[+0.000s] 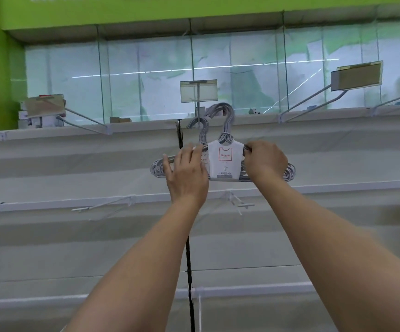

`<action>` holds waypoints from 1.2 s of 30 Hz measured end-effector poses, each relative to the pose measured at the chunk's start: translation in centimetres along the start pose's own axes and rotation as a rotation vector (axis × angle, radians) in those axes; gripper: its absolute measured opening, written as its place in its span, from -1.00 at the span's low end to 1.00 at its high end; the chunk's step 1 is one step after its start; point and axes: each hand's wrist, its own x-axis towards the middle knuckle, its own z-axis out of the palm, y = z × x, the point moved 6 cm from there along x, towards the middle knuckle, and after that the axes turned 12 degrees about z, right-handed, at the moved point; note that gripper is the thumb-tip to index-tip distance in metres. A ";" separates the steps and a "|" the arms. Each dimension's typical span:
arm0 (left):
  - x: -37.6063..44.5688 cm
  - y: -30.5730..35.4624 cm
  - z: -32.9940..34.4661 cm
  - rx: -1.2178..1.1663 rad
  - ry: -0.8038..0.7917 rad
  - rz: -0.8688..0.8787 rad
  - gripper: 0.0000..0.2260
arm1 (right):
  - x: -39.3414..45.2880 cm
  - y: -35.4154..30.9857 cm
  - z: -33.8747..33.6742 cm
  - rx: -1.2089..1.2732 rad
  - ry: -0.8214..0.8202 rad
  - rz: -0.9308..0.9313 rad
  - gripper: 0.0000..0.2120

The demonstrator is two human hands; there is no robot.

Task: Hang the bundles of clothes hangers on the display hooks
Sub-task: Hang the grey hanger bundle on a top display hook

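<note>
2 hanger bundles [226, 161], 2 hands up.
Right hand [264, 161] grip pinches front bundle; left hand [187, 173] flat, fingers straight, against it.

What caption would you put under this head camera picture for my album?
Two hands, left and right, lift bundles of grey hangers toward a store display hook.

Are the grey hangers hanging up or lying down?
Hanging upright: the grey wire hanger bundle has its curved tops over the white display hook.
</note>
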 end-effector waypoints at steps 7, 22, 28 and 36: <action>2.0 -1.9 2.1 0.018 -0.129 0.009 -0.43 | 2.2 -1.9 1.7 0.065 -0.034 0.065 -0.77; 3.4 -5.3 4.1 0.059 -0.095 -0.007 -0.44 | 3.3 -4.4 5.0 0.154 -0.072 0.072 -0.79; 2.5 -5.8 6.1 0.088 -0.090 -0.006 -0.49 | 3.2 -4.9 7.6 0.080 -0.124 0.038 -0.78; 2.8 -6.1 8.6 0.080 -0.118 0.000 -0.51 | 3.8 -4.5 10.3 0.007 -0.141 -0.044 -0.74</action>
